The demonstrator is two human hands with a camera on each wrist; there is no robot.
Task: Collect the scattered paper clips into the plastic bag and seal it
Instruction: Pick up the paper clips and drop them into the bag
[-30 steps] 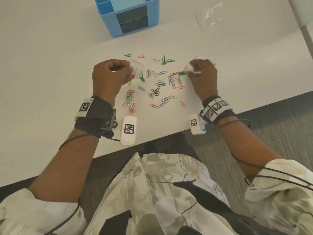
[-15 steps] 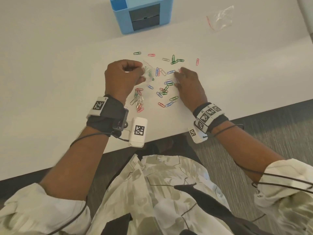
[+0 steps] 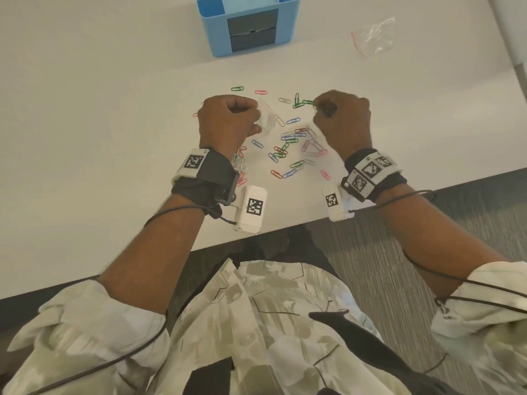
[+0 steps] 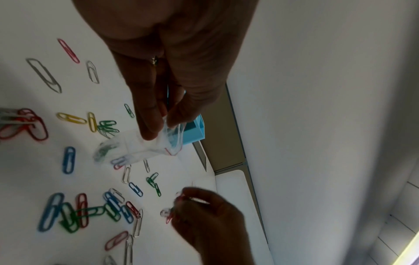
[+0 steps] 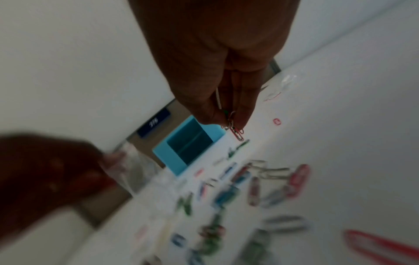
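Observation:
My left hand [image 3: 228, 121] pinches the mouth of a small clear plastic bag [image 3: 266, 119] with a red seal strip, held just above the white table [image 3: 114, 132]. The left wrist view shows the bag [image 4: 136, 147] hanging from my fingertips with a few clips inside. My right hand [image 3: 339, 118] is lifted to the right of the bag and pinches a small bunch of paper clips [image 5: 234, 129], red and green among them. Several coloured paper clips [image 3: 288, 149] lie scattered on the table between and below both hands.
A blue desk organiser [image 3: 242, 21] stands at the back of the table. A second clear bag [image 3: 373, 37] with a red strip lies at the back right. The table's front edge runs just below my wrists, with grey carpet [image 3: 427, 229] beyond it.
My right hand went down flat onto the clips, then rose with a bunch pinched in its fingers. The left hand has kept holding the bag in much the same place.

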